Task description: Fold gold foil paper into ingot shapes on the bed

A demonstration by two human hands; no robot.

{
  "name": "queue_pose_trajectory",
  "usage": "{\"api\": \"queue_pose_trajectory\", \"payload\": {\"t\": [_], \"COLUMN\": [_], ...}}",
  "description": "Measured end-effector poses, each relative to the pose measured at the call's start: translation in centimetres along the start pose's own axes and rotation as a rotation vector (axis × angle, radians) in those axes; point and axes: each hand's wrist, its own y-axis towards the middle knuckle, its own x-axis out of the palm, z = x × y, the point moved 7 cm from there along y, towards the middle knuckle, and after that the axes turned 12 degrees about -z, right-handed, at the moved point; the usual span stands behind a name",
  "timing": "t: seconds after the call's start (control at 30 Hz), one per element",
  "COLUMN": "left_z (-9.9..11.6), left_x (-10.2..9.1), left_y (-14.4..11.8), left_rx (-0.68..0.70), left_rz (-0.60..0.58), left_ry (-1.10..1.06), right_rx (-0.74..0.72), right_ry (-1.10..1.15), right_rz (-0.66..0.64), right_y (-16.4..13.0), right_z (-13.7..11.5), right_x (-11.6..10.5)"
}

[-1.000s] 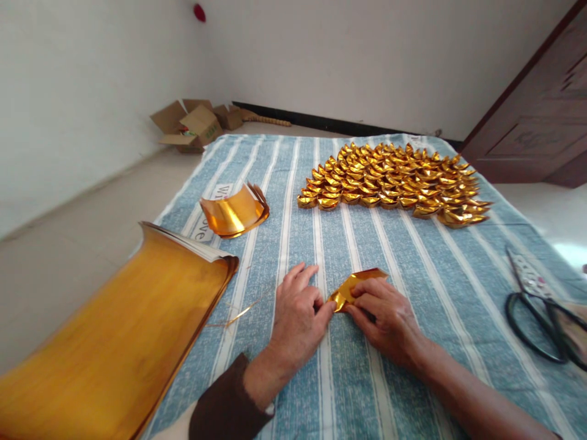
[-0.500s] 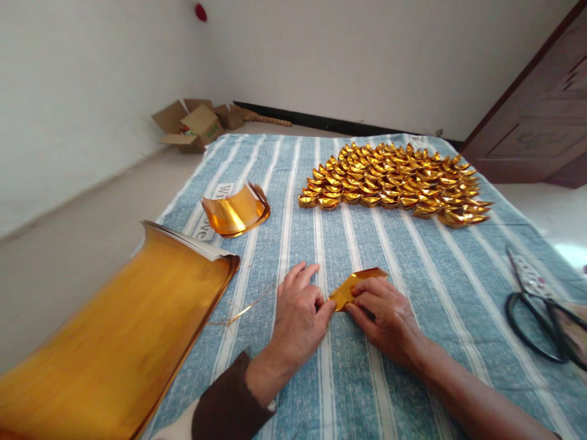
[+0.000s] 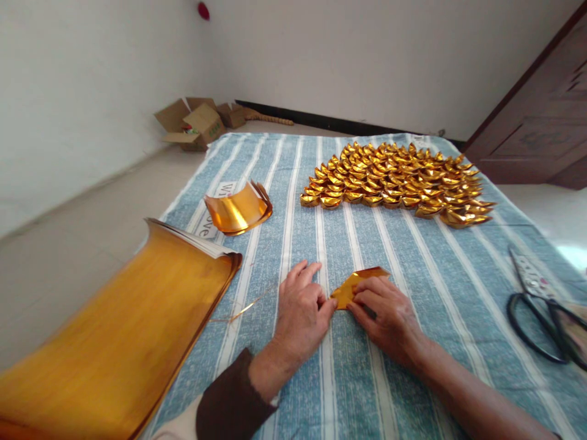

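Note:
A folded piece of gold foil paper [image 3: 345, 292] lies on the striped cloth in front of me, its left end narrowed to a point. My left hand [image 3: 302, 305] pinches that left tip between thumb and index finger, the other fingers stretched forward over the cloth. My right hand [image 3: 383, 308] is closed on the paper's lower right part, thumb at the near edge and bent fingers on top. The fingers hide some of the folds. Further off, many folded gold foil ingots [image 3: 389, 177] stand in packed rows.
A curled stack of small gold sheets [image 3: 238, 209] sits at the left, behind a large stack of gold foil sheets [image 3: 119, 330]. Thin gold scraps [image 3: 243, 310] lie near my left hand. Black-handled scissors [image 3: 539, 305] rest at the right. Cardboard boxes [image 3: 197, 125] stand on the floor beyond the table.
Both hands keep their hold on the foil paper, with hardly any movement. The whole view has shifted very slightly.

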Motion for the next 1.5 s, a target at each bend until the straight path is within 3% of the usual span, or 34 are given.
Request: {"api": "queue_pose_trajectory", "payload": {"t": [0.37,0.57,0.77,0.9,1.03,1.17,1.23,1.33,1.5], "left_z": [-0.1,-0.1,-1.1,-1.4,-1.1,1.6,4.0,6.7,6.8], "left_x": [0.2,-0.1,-0.7,-0.9,-1.3,-3.0,-2.5,0.1,3.1], "left_y": [0.0,0.1,0.1,0.2,0.0,-2.1,-3.6,-5.7,-6.9], "left_rx": [-0.029,-0.031,-0.014,0.047,0.124,0.245,0.344,0.388,0.234], "left_rz": [-0.007,-0.031,-0.154,-0.145,-0.064,0.210,0.208,0.054,-0.134], "left_ry": [0.001,0.006,0.002,0.034,0.067,0.104,0.155,0.296,0.470], "right_rx": [-0.079,-0.064,-0.078,-0.077,-0.077,-0.073,-0.073,-0.077,-0.094], "right_ry": [-0.315,-0.337,-0.361,-0.366,-0.377,-0.377,-0.363,-0.345,-0.357], "right_rz": [-0.106,-0.206,-0.199,-0.204,-0.195,-0.196,-0.205,-0.218,-0.194], "right_y": [0.4,0.3,0.1,0.1,0.3,0.3,0.3,0.3,0.2], "right_z": [-1.9,-1.7,-1.4,-1.5,-1.7,-1.8,-1.8,-1.7,-1.6], "right_x": [0.6,1.2,1.3,1.3,1.2,1.1,1.1,1.2,1.3]}}
